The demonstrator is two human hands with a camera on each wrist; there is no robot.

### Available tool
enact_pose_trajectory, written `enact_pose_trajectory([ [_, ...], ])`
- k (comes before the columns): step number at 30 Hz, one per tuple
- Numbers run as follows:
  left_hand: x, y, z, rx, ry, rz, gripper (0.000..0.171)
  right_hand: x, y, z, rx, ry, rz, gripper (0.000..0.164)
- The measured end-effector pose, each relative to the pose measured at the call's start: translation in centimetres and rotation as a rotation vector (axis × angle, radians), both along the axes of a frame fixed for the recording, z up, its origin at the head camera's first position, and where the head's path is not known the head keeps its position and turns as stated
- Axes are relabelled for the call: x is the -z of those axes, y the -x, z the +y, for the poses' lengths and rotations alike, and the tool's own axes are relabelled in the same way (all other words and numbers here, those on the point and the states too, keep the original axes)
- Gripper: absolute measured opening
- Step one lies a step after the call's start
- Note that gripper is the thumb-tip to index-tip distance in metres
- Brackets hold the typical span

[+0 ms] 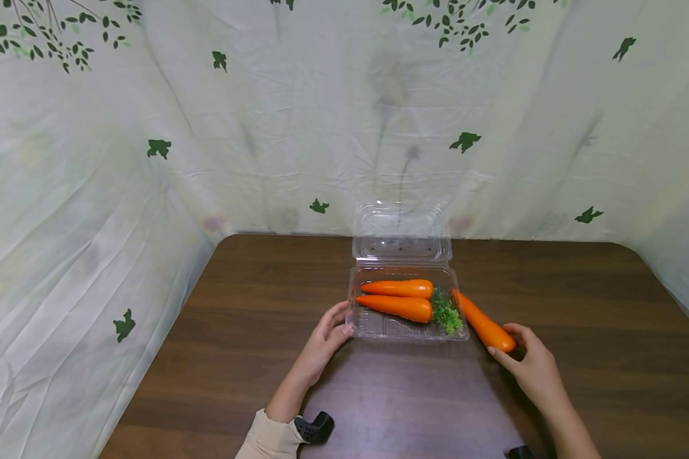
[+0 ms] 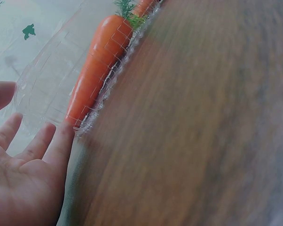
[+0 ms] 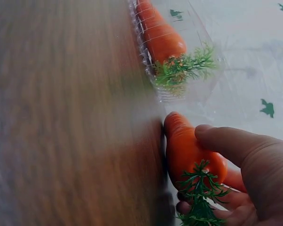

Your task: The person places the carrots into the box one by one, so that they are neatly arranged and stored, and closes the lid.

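A pale, leaf-printed cloth (image 1: 321, 127) hangs behind a brown wood-grained table (image 1: 585, 306).

The head view looks forward and down on the clear container (image 1: 402, 329) from well back; the left wrist view, low and tilted, faces it closely from its left end; the right wrist view, likewise, from its right; all share its leafy greens (image 1: 446, 313).
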State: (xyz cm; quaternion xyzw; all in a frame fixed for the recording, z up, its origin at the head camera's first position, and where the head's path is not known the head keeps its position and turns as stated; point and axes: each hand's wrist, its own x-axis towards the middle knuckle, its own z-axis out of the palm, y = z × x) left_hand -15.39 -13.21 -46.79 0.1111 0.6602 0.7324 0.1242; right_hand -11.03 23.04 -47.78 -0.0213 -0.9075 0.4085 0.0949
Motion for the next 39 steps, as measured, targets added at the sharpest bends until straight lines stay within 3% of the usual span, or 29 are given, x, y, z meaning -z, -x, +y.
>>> enact_pose_trajectory([
  [6,0.0,0.0,0.0,-0.001,0.008,-0.002,0.051,0.1,0.0,0.1,0.019,-0.028,0.023,0.049],
  [14,-0.1,-0.1,0.0,-0.001,0.005,-0.001,0.050,-0.1,-0.1,0.1,0.120,-0.027,0.132,0.045],
  [24,0.0,-0.1,-0.1,0.000,0.004,0.000,0.051,-1.2,0.0,-0.2,0.178,0.160,0.236,0.047],
  [31,0.0,0.0,-0.1,0.003,-0.001,0.001,0.051,-2.2,0.4,-0.2,0.111,0.198,0.283,0.050],
  [35,-0.1,-0.1,-0.1,0.004,-0.006,-0.001,0.051,-0.7,1.8,0.8,0.030,0.168,0.361,0.054],
  [39,-0.1,-0.1,-0.1,0.004,-0.007,-0.001,0.051,-0.9,2.5,0.8,-0.053,0.175,0.375,0.055],
])
